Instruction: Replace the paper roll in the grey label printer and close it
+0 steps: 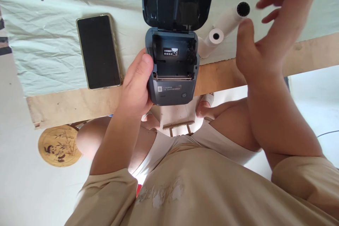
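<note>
A small grey label printer (172,77) sits at the table's front edge with its dark lid (180,0) swung open, and its paper bay shows no roll inside. My left hand (137,84) grips the printer's left side. My right hand (275,24) hovers above the table to the printer's right, fingers spread and holding nothing. Two white paper rolls lie just beyond it: one (215,37) close to the printer, the other (238,12) farther back, near my right thumb.
A black smartphone (98,52) lies face up on the pale cloth (47,35) left of the printer. The wooden table edge (79,102) runs along the front. Below are my knees, a wooden stool (177,122) and a round bamboo-painted disc (58,145).
</note>
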{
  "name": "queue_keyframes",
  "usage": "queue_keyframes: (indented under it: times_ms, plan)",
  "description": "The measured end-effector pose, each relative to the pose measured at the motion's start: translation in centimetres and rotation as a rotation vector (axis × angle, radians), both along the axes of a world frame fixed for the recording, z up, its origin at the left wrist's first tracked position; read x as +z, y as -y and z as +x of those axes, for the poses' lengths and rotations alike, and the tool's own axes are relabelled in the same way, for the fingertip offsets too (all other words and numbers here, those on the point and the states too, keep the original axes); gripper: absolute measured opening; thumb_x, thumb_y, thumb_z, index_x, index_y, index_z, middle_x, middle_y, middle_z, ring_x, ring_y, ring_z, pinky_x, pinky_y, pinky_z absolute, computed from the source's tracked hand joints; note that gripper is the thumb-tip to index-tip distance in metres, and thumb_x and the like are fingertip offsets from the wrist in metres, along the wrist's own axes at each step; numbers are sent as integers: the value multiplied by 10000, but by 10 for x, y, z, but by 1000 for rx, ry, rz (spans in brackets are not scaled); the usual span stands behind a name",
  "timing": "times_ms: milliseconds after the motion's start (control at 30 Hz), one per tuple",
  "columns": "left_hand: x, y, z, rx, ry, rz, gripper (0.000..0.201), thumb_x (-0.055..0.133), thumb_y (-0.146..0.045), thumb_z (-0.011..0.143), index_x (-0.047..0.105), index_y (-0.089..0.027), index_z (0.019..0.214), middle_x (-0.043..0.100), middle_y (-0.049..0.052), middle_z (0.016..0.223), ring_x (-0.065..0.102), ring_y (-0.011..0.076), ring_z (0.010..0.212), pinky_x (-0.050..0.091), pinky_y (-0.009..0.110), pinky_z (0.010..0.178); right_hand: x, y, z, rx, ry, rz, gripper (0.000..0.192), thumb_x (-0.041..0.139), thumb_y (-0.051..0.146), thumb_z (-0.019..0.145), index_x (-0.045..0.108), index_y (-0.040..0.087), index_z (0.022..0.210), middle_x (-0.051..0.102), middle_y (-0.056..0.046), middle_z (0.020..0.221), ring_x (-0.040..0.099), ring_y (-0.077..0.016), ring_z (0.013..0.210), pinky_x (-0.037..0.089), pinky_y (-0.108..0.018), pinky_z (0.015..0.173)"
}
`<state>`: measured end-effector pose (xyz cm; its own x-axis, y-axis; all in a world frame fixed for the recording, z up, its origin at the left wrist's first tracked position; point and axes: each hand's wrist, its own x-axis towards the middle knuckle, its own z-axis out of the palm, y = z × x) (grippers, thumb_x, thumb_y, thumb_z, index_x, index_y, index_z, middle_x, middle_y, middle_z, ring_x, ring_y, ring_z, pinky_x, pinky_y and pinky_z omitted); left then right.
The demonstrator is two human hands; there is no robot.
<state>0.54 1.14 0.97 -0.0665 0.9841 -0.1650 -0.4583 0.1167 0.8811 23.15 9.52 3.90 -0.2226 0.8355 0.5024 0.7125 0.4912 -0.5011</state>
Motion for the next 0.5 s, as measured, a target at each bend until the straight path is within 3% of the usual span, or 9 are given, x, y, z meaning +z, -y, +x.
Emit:
queue_keyframes:
  times_ms: [67, 200, 367, 433, 500]
  plan:
    - [0, 0, -1, -29, -21, -25, 482, 555, -630, 851, 646, -229, 1103, 683, 55, 975, 641, 261, 1236, 573, 380, 1000, 0, 8, -6, 60, -5, -24, 437, 449, 147, 795, 519, 195, 1224, 581, -69, 1214, 603, -113, 1050, 512, -300, 906]
    - [1, -1, 0, -20, -19, 4, 448, 546, -633, 855, 651, -241, 1044, 682, 52, 1001, 659, 262, 1204, 585, 389, 974, -10, 13, -19, 203, 85, -201, 466, 516, 254, 820, 513, 253, 1286, 546, -53, 1255, 572, -124, 1124, 532, -305, 946]
    - [4, -2, 2, -15, -26, 9, 446, 580, -634, 835, 665, -232, 1007, 683, 43, 959, 679, 264, 1152, 595, 396, 936, -12, 12, -23, 193, 18, -342, 376, 501, 297, 872, 579, 310, 1240, 553, -41, 1180, 564, -95, 1049, 510, -290, 1007]
    - [5, -1, 2, -20, -39, 4, 471, 532, -656, 854, 664, -241, 1032, 685, 42, 947, 676, 257, 1158, 595, 392, 934, -10, 14, -23, 192, -72, -387, 414, 525, 299, 859, 519, 348, 1271, 548, -7, 1242, 565, -79, 1035, 512, -272, 966]
    - [4, 0, 1, -25, -36, 2, 481, 516, -656, 864, 659, -242, 1064, 692, 44, 967, 669, 250, 1174, 592, 390, 953, -9, 15, -24, 209, -189, -466, 540, 516, 328, 861, 333, 386, 1366, 560, 18, 1265, 578, -55, 965, 531, -242, 874]
